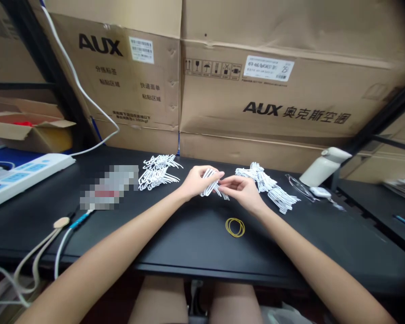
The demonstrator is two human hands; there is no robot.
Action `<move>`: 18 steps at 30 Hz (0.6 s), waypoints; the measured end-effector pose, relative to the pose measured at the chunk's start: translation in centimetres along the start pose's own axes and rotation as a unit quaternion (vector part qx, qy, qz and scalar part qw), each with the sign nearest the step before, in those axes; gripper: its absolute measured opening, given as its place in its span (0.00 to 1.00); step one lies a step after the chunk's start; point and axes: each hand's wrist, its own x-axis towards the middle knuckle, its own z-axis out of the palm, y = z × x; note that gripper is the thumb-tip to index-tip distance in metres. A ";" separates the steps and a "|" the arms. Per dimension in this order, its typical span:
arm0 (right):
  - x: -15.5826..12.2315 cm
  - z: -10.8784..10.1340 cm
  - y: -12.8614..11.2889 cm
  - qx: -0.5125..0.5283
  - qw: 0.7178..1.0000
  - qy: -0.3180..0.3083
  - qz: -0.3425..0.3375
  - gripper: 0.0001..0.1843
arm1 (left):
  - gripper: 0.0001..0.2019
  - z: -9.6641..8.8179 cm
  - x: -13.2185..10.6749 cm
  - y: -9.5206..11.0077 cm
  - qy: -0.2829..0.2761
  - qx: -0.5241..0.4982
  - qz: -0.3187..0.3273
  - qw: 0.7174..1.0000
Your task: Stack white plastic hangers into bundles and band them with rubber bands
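Over the black table (189,247), both forearms angle inward, left hand (196,183) pinching a bunch of white hooks (209,189) between thumb and fingers, right hand (241,190) fingertips drawn close at its right edge, can't tell if gripping. They're skinny bent rods, slightly fanned, with thin yellow rubber bands (235,219) looped flat just nearside of the right fingers.

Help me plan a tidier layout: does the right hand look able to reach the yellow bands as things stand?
Probably yes: the yellow bands lie uncovered on the black tabletop near the right hand, with nothing between, though it is at the held white hooks.
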 end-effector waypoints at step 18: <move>-0.3 -0.1 -0.5 -0.051 0.991 -0.114 0.057 0.21 | 0.18 -0.4 0.2 -0.1 -0.026 0.078 0.022 0.996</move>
